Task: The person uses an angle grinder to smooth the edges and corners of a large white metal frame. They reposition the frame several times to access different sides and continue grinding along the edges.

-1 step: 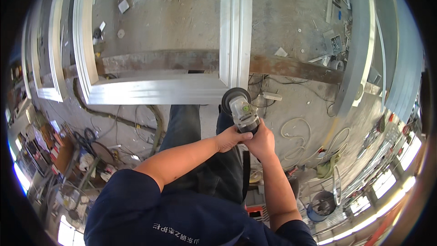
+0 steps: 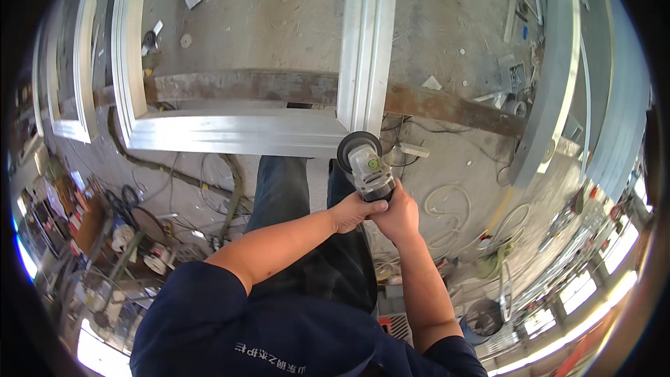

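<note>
Both hands are wrapped around the grinder [image 2: 368,167] just right of centre frame. The left hand [image 2: 352,211] grips the rear of the body from the left, and the right hand [image 2: 398,215] clamps it from the right and below, so the two hands are pressed together on the tool. The dark disc end points up the frame and sits right at the lower right corner of the frame [image 2: 244,132], the pale metal one lying across a rusty beam [image 2: 265,87] in the upper middle. Can't tell if the disc actually touches the metal or just hovers beside it.

Compared with the earlier frame, pretty much nothing differs: same grip, same grinder spot at that corner, same arm angle.

White cable [image 2: 447,202] loops on the concrete floor [image 2: 460,160] right of the hands. Legs in dark trousers [image 2: 286,188] stand below the frame's bottom rail.
</note>
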A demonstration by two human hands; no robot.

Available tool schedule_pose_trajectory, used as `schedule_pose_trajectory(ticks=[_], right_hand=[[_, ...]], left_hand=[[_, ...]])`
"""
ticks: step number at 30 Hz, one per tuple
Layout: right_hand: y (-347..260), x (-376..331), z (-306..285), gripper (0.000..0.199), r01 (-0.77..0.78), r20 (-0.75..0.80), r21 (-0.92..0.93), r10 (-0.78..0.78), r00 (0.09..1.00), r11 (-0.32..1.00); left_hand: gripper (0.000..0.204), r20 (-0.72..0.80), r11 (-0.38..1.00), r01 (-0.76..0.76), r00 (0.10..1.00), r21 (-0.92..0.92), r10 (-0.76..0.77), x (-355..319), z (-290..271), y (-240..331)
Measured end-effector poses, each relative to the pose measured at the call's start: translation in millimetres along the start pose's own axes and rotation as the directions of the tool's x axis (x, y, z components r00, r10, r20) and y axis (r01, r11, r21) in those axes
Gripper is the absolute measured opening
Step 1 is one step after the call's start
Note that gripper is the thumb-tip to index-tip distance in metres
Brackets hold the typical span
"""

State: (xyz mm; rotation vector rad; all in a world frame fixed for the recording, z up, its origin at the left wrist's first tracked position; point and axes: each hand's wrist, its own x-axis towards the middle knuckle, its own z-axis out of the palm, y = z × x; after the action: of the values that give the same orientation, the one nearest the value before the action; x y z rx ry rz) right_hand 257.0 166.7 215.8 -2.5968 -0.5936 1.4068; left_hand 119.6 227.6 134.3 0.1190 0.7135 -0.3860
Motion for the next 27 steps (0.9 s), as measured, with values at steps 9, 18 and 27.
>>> schedule_pose_trajectory(ticks=[9,18,27], right_hand=[[0,31,-13,0.065,0.136,0.066,-0.209,-0.125,0.990,0.968],[-25,45,-35,0.063,0.150,0.154,-0.301,-0.107,0.982,0.942],[-37,63,-35,0.053,0.148,0.197,-0.380,-0.077,0.977,0.913]], left_hand=[[0.063,-0.011,0.930,-0.217,0.975,-0.298,0.224,22,27,4],[0.061,-0.012,0.885,-0.241,0.966,-0.398,0.258,32,34,15],[0.055,-0.039,0.864,-0.269,0.959,-0.425,0.280,45,30,23]])
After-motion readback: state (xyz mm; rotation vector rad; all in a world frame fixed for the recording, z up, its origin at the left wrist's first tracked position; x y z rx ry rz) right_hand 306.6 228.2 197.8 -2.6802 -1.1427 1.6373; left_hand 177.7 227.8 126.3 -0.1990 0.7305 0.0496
